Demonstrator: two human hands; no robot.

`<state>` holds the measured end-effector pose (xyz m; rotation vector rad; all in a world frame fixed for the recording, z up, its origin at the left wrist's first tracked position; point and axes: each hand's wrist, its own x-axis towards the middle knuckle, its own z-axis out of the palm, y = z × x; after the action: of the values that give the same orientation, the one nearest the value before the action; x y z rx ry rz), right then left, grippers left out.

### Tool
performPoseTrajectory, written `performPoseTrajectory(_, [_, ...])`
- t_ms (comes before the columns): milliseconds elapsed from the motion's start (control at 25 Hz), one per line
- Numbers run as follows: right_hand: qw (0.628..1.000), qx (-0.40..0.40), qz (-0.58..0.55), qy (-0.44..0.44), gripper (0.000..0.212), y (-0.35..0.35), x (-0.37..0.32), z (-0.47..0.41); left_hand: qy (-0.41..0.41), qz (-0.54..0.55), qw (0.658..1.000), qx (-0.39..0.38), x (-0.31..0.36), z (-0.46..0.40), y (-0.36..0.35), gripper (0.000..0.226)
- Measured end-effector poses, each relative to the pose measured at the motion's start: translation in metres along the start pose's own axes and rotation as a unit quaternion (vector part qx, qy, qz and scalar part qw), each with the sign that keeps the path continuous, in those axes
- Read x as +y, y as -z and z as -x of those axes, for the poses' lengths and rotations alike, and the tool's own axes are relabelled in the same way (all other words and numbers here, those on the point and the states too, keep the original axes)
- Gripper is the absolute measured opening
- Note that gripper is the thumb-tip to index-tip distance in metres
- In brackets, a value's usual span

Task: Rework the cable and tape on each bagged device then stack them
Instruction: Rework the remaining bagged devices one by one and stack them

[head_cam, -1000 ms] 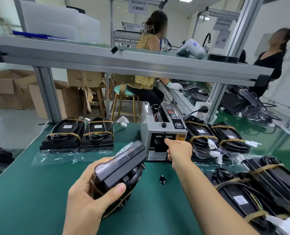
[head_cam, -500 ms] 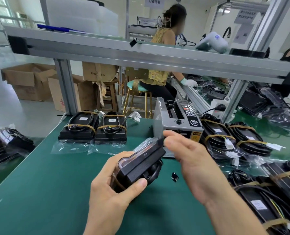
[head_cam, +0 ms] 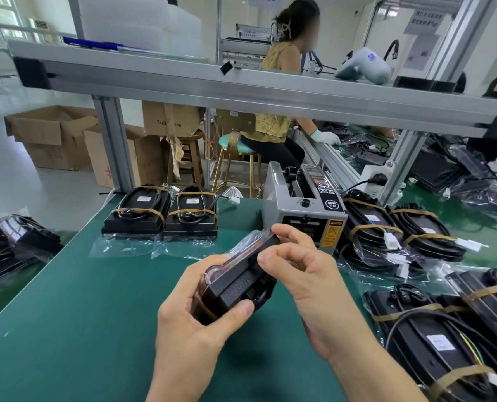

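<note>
A black bagged device (head_cam: 235,285) with a coiled cable and brown tape is held tilted above the green table (head_cam: 81,314). My left hand (head_cam: 189,323) grips its lower end, thumb across the front. My right hand (head_cam: 308,274) pinches the device's upper edge with thumb and curled fingers. Any tape piece between those fingers is too small to tell. Two taped bagged devices (head_cam: 160,216) lie side by side at the table's far left.
A grey tape dispenser (head_cam: 302,210) stands just behind my hands. Several bagged devices (head_cam: 415,314) with brown tape bands crowd the right side. More black devices (head_cam: 9,245) lie off the table's left edge. An aluminium shelf beam (head_cam: 241,91) crosses overhead.
My right hand has come back from the tape dispenser's slot to the device and now pinches its upper edge. The left hand has kept hold of the device.
</note>
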<state>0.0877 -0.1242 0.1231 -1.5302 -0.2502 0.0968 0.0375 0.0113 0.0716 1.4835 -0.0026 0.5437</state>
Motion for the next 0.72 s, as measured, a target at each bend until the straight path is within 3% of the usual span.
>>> performPoseTrajectory(520, [1.000,-0.006,0.011,0.005,0.012,-0.0031,-0.0001,-0.0021,0.003,0.009,1.000,0.003,-0.0047,-0.0010,0.0020,0.058])
performPoseTrajectory(720, [0.998,0.026,0.053,0.017,0.016,-0.0054,0.0025,-0.0028,-0.006,0.003,1.000,-0.006,-0.0028,-0.0003,0.0012,0.056])
